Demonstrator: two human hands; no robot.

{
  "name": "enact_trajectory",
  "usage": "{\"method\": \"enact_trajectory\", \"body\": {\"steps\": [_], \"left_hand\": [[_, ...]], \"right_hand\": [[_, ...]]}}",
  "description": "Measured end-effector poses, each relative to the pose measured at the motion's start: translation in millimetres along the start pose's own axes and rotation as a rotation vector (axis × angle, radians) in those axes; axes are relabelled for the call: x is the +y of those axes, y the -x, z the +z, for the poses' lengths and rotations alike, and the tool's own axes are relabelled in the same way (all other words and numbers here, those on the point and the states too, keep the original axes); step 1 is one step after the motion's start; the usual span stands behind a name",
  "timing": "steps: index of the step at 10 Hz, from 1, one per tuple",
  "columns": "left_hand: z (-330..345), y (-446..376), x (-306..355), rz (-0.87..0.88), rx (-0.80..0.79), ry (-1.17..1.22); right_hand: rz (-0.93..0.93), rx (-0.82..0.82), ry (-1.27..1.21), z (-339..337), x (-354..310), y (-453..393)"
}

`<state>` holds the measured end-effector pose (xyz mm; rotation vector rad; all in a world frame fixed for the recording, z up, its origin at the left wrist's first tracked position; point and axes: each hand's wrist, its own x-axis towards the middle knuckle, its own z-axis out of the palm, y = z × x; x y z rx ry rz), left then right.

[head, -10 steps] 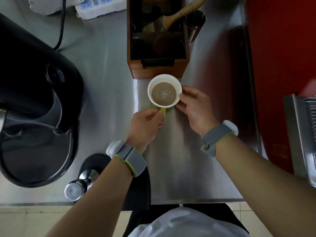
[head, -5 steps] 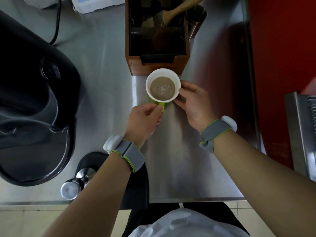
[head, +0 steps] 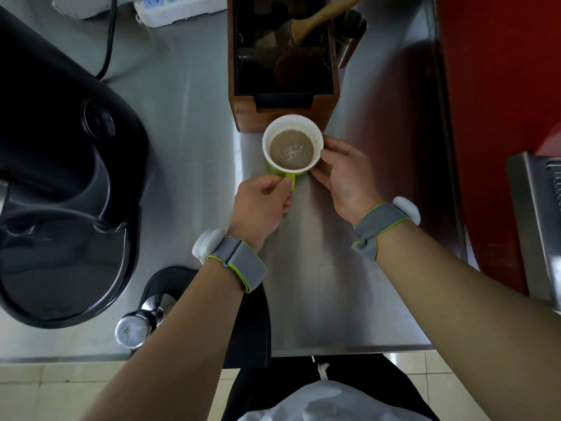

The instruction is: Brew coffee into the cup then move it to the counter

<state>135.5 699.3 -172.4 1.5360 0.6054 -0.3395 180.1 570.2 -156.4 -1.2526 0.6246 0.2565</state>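
A steel bench [head: 188,153] reflects soft light; pale floor tiles [head: 54,387] lie below, and what looks like a red wall [head: 498,86] stands at right.

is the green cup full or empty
Partly full: the cup holds light-brown coffee with white wall showing above it. It stands upright on the steel counter, left hand at its handle.
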Motion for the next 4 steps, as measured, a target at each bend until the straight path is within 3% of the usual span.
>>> {"method": "enact_trajectory", "body": {"steps": [3, 4], "left_hand": [[-5.9, 7.1, -5.5, -0.017, 0.014, 0.054], [-13.1, 14.9, -13.0, 0.004, 0.010, -0.150]], "right_hand": [[-0.045, 0.042, 0.057, -4.2, -1.5, 8.7], [-0.125, 0.119, 0.226, -12.4, 0.7, 16.7]]}}
